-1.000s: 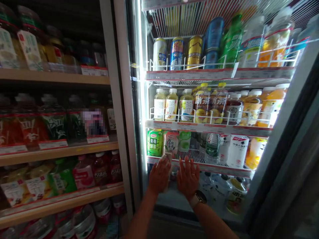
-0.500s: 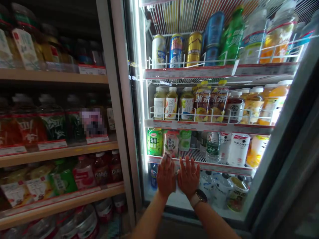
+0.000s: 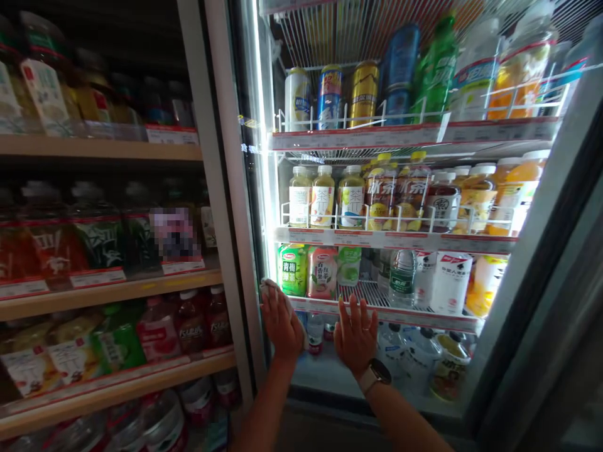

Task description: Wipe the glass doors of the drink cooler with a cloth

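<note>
My left hand [image 3: 281, 323] lies with its fingers stretched over a pale cloth [image 3: 270, 285], holding it against the glass door of a lit drinks fridge. The cloth shows past the fingertips and beside the palm; the rest is hidden under the hand. My right hand [image 3: 357, 333] has its fingers apart and its palm toward the glass, and holds nothing. A smartwatch [image 3: 377, 371] is on the right wrist. Behind the hands stand a green tea carton [image 3: 292, 270], a pink tea carton [image 3: 322, 273] and a clear water bottle [image 3: 402, 276].
Left of the fridge, wooden shelves [image 3: 117, 150] hold several rows of bottles. The door's metal frame [image 3: 235, 188] runs up between them. Higher fridge shelves carry cans [image 3: 330, 97] and tea bottles [image 3: 323, 196]. A dark frame [image 3: 532, 282] edges the right side.
My left hand has slid left with the cloth, from beside my right hand to near the door's left edge. The right hand has stayed in about the same place.
</note>
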Tool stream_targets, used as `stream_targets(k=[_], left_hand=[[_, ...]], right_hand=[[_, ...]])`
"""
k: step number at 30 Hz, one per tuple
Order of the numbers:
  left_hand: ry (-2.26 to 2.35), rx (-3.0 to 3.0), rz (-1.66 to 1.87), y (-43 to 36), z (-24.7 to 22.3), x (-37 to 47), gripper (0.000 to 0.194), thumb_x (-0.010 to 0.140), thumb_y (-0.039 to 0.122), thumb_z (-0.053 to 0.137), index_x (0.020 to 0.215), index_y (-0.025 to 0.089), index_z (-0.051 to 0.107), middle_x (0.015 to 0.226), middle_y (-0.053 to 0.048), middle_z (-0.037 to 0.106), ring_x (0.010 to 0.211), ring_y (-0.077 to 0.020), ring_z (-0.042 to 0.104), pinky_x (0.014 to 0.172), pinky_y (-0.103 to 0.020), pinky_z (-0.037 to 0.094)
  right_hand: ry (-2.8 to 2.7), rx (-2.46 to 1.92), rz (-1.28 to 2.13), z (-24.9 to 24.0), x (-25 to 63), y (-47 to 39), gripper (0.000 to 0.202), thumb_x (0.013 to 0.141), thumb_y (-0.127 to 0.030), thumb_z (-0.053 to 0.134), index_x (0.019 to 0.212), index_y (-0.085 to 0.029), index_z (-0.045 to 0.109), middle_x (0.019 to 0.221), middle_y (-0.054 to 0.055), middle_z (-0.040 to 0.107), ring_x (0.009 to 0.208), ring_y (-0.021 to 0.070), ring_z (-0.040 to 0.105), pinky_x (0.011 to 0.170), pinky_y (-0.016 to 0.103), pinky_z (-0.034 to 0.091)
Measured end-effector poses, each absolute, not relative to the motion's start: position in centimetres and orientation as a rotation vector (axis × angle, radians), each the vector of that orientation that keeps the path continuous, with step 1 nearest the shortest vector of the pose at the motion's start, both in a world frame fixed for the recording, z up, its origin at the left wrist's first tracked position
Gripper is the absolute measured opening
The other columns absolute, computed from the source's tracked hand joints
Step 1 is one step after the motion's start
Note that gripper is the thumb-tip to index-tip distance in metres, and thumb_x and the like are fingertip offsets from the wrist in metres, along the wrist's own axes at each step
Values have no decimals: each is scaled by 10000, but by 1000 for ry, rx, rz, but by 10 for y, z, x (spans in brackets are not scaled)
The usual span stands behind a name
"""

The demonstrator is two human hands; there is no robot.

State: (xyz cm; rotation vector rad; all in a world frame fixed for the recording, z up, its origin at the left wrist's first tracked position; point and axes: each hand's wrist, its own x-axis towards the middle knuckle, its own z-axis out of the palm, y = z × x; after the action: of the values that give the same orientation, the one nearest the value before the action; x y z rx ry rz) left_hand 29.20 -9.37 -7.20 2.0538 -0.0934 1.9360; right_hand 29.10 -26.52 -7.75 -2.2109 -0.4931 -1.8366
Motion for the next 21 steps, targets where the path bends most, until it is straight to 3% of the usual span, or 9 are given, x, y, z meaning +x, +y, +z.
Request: stream_targets(k=[6, 9, 13, 17, 21], left_hand=[[-635, 2185, 1966, -155, -99, 289, 528, 947, 147, 398, 1471, 215, 397, 1513, -57, 426, 1460, -192, 268, 1216, -365, 237], [-709, 2210, 2023, -140, -89, 291, 556, 940, 120, 394, 1487, 217, 362, 1518, -34, 418, 1459, -179, 261, 1219, -351, 221], [-359, 2137, 2021, -87, -59, 294, 591, 945, 130, 398, 1520, 193, 279, 1567, -84, 326, 1481, -214, 196, 1230, -419, 184], [47, 1914, 1942, -52, -41, 293, 596, 975, 204, 378, 1542, 184, 198, 1607, -113, 230, 1501, -240, 119, 1231, -495, 158], [-68, 1979, 1934, -80, -55, 291, 594, 978, 203, 357, 1546, 182, 182, 1609, -112, 221, 1499, -239, 134, 1230, -488, 159]], right_hand=[[-546, -2236, -1863, -79, 293, -270, 648, 933, -217, 377, 1553, -220, 188, 1563, 106, 355, 1483, 271, 217, 1175, 503, 184], [-552, -2240, -1865, -76, 293, -272, 670, 920, -213, 387, 1555, -221, 174, 1571, 101, 342, 1479, 279, 226, 1173, 495, 193], [-514, -2251, -1829, -75, 290, -269, 704, 906, -215, 432, 1556, -242, 164, 1558, 96, 369, 1449, 294, 298, 1164, 500, 217], [-468, -2295, -1794, -92, 287, -262, 702, 915, -199, 434, 1559, -216, 154, 1560, 115, 357, 1466, 295, 260, 1154, 509, 239], [-457, -2310, -1828, -118, 289, -255, 707, 908, -204, 454, 1557, -192, 174, 1556, 127, 361, 1486, 301, 202, 1151, 533, 239]])
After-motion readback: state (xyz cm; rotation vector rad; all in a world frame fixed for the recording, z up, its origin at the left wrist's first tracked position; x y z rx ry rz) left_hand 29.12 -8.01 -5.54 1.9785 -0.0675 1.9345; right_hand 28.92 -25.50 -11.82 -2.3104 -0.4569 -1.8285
